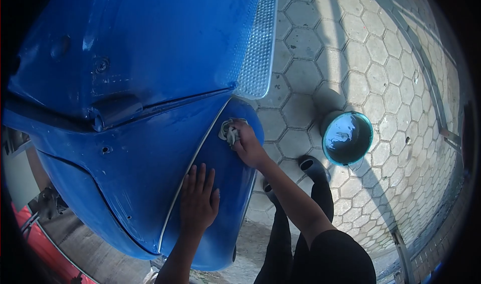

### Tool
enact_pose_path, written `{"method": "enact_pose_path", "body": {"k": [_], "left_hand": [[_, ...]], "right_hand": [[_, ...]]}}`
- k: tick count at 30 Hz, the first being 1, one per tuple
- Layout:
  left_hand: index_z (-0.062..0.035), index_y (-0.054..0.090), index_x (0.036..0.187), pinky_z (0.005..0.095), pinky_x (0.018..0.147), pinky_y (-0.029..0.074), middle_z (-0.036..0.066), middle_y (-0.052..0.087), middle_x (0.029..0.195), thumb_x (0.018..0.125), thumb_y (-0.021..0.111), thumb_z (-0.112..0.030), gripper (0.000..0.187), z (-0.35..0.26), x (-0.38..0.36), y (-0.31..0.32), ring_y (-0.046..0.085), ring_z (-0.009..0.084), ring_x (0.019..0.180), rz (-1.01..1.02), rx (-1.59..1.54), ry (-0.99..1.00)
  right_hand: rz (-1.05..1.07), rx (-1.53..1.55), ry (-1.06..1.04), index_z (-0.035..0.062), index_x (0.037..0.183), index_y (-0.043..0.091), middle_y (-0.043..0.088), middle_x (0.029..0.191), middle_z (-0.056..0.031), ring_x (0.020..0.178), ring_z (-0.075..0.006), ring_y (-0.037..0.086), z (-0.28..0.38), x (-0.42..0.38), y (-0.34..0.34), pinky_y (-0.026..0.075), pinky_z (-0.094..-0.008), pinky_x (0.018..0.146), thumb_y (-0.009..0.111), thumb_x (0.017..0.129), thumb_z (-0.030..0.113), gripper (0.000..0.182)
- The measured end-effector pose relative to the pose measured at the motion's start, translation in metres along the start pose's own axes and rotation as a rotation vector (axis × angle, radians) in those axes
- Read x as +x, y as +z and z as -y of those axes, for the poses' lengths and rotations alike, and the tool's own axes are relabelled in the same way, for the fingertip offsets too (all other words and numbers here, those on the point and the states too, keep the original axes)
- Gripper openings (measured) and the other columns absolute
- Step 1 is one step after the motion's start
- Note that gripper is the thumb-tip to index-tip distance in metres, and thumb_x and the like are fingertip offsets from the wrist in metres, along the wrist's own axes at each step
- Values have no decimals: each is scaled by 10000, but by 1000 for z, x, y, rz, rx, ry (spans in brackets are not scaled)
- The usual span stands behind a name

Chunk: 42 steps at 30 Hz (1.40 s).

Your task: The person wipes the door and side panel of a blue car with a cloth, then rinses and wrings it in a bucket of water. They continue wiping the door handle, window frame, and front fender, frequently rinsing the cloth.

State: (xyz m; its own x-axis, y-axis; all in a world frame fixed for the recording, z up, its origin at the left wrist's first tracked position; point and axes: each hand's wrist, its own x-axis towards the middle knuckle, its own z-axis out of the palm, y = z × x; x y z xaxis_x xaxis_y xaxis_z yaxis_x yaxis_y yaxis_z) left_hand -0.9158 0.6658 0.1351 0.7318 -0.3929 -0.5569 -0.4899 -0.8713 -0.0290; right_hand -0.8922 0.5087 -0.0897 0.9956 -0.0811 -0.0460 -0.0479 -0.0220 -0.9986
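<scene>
A blue car fender point(220, 153) curves out below me, with a pale trim strip point(193, 158) along its seam with the body. My right hand point(245, 143) is closed around a crumpled light-coloured cloth point(232, 131) and presses it against the upper part of the fender. Lower down, my left hand point(199, 196) lies flat on the fender beside the trim strip, fingers stretched out and holding nothing. Part of the cloth is hidden under my right fingers.
A teal bucket point(372, 138) of water stands on the hexagonal paving point(300, 71) to the right, close to my feet point(313, 167). A ridged metal running board point(258, 58) juts from the blue body point(165, 38). Something red point(47, 249) lies at the lower left.
</scene>
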Motion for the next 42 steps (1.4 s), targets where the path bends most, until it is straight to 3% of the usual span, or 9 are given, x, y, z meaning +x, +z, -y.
{"method": "enact_pose_path", "body": {"k": [4, 7, 15, 20, 23, 30, 33, 38, 42], "left_hand": [[-55, 442, 1529, 521, 1267, 185, 200, 356, 1619, 1061, 407, -343, 551, -1, 1, 3, 261, 369, 1539, -9, 30, -5], [-59, 437, 1534, 515, 1269, 181, 195, 352, 1622, 1064, 397, -354, 556, 1, -4, 2, 258, 362, 1541, 17, 30, -8], [-60, 442, 1531, 508, 1268, 185, 194, 357, 1620, 1060, 403, -343, 551, 1, -2, 3, 259, 365, 1540, -13, 18, -4], [-69, 453, 1526, 504, 1265, 194, 191, 371, 1613, 1054, 422, -334, 542, 1, -3, 3, 274, 359, 1534, -42, -15, -4], [-83, 457, 1526, 494, 1264, 206, 184, 380, 1609, 1051, 433, -323, 532, 2, -3, 4, 280, 355, 1532, -78, -19, 4], [44, 410, 1511, 488, 1263, 211, 255, 331, 1610, 1058, 409, -269, 551, 7, -8, 8, 268, 364, 1535, -126, -57, -29], [101, 362, 1511, 485, 1266, 203, 285, 311, 1607, 1063, 382, -248, 568, 7, -8, 9, 258, 366, 1538, -130, -71, -39], [89, 319, 1538, 476, 1271, 195, 274, 305, 1615, 1070, 355, -253, 581, 6, -6, 8, 247, 363, 1543, -67, -5, -35], [90, 306, 1543, 474, 1273, 191, 270, 304, 1618, 1073, 346, -259, 587, 8, -6, 10, 243, 362, 1545, -67, 0, -24]], "right_hand": [[-103, -144, 404, -50, 1346, 516, 537, 1367, -320, 1275, -476, 534, -105, 91, 18, 450, -487, 1080, 525, 965, 238, 477], [192, -402, 501, -35, 1373, 524, 580, 1329, -303, 1230, -465, 572, -108, 125, 28, 478, -499, 1048, 546, 969, 274, 509], [42, -3, 65, 6, 1325, 580, 599, 1325, -266, 1253, -445, 561, 4, 41, 1, 467, -493, 1060, 642, 899, 189, 468], [-81, -279, 483, 33, 1351, 574, 608, 1300, -262, 1262, -439, 556, -123, 104, 32, 457, -489, 1071, 638, 905, 185, 475], [-29, -261, 620, 42, 1339, 586, 617, 1268, -258, 1225, -443, 572, -104, 115, 27, 466, -492, 1050, 624, 920, 180, 442], [166, -28, -102, 57, 1188, 626, 588, 1293, -175, 1227, -409, 557, 87, -37, 14, 454, -450, 1062, 709, 814, 43, 383], [110, -122, -104, 51, 1218, 607, 578, 1294, -188, 1225, -414, 556, 86, -42, 20, 449, -450, 1068, 696, 837, 46, 391], [-36, -271, 413, 9, 1333, 565, 571, 1323, -288, 1229, -479, 546, -90, 97, 30, 449, -492, 1049, 583, 960, 238, 438], [62, -399, 410, 23, 1304, 607, 605, 1293, -269, 1220, -455, 565, -224, 130, 46, 453, -489, 1046, 581, 970, 307, 440]]}}
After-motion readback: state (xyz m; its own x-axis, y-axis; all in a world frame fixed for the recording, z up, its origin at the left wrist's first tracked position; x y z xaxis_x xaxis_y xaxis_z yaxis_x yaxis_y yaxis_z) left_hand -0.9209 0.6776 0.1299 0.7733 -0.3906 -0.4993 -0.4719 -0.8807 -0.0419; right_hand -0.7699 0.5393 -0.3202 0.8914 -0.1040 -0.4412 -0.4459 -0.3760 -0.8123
